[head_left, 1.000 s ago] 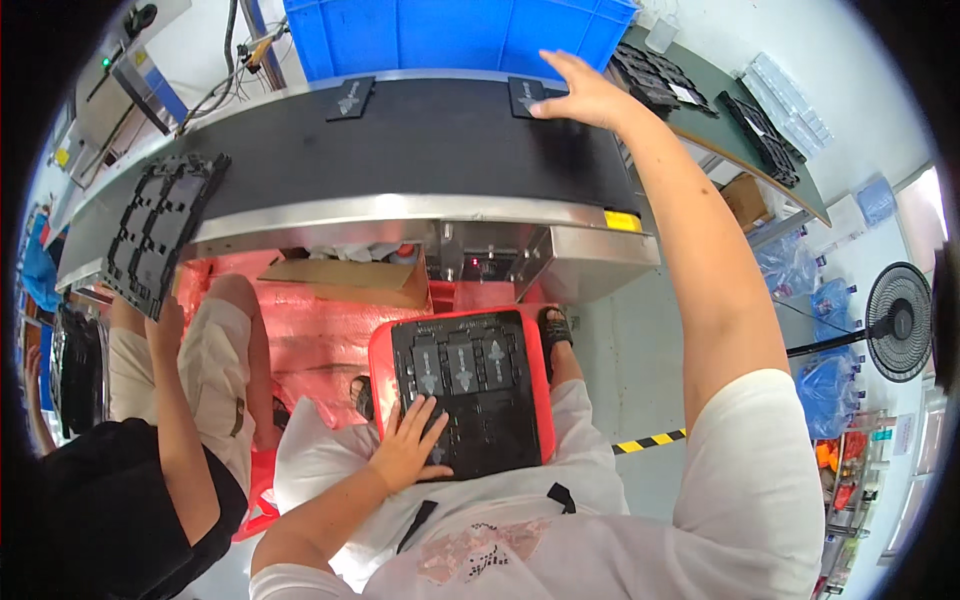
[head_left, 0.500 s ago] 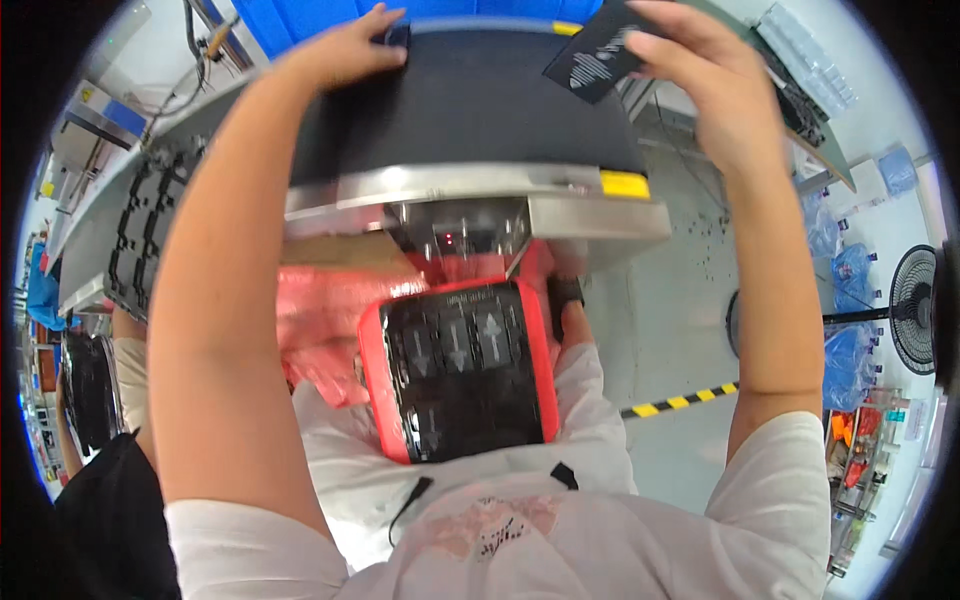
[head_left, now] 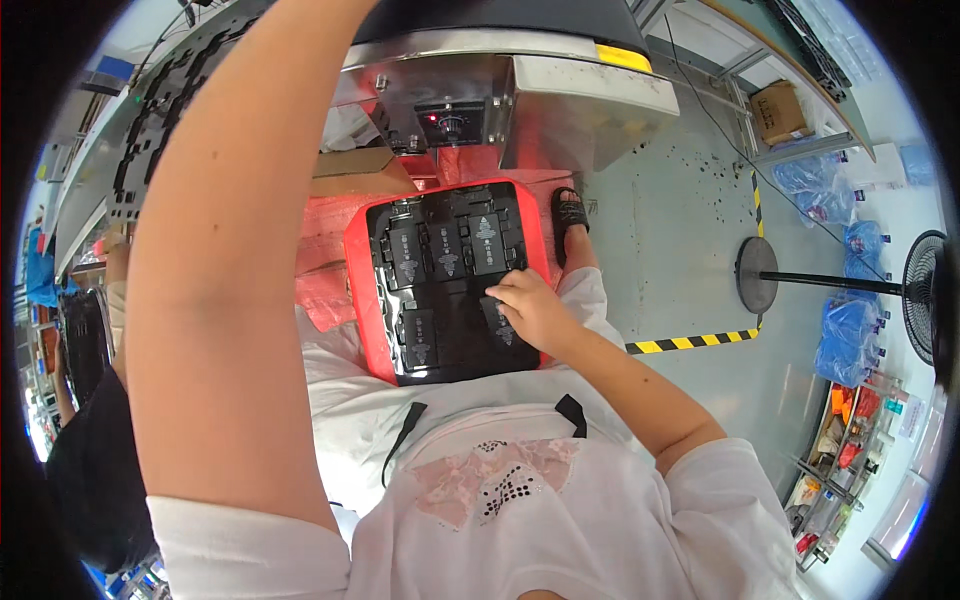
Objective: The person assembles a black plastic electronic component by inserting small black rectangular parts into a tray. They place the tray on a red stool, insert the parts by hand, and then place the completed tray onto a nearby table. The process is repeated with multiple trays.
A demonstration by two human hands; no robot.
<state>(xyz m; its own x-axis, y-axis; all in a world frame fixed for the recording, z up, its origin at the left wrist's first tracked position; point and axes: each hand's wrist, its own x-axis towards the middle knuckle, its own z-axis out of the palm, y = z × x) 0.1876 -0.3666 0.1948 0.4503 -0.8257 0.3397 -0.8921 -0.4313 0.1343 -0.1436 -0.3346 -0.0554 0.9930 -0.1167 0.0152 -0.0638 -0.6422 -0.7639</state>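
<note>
On my lap rests a red bin (head_left: 360, 285) with a glossy black moulded tray (head_left: 452, 300) in it. Several flat black rectangular pieces with pale print sit in the tray's slots; one black piece (head_left: 420, 338) lies at the near left. My right hand (head_left: 535, 312) is over the tray's near right part, its fingers closed at the upper edge of another black plate (head_left: 503, 322), which lies in or just on its slot. My left arm (head_left: 225, 250) reaches forward past the top of the view, so the left hand itself is out of sight.
Ahead stands a conveyor with a black belt (head_left: 490, 18), a metal frame and a control box with a knob (head_left: 450, 125). A cardboard box (head_left: 360, 172) is under it. To the right are a standing fan (head_left: 922, 298) and yellow-black floor tape (head_left: 690, 342). Another person sits at far left.
My right hand has come down from above the belt to the tray, bringing the black plate. My left hand has gone out past the top edge. The view has tilted lower.
</note>
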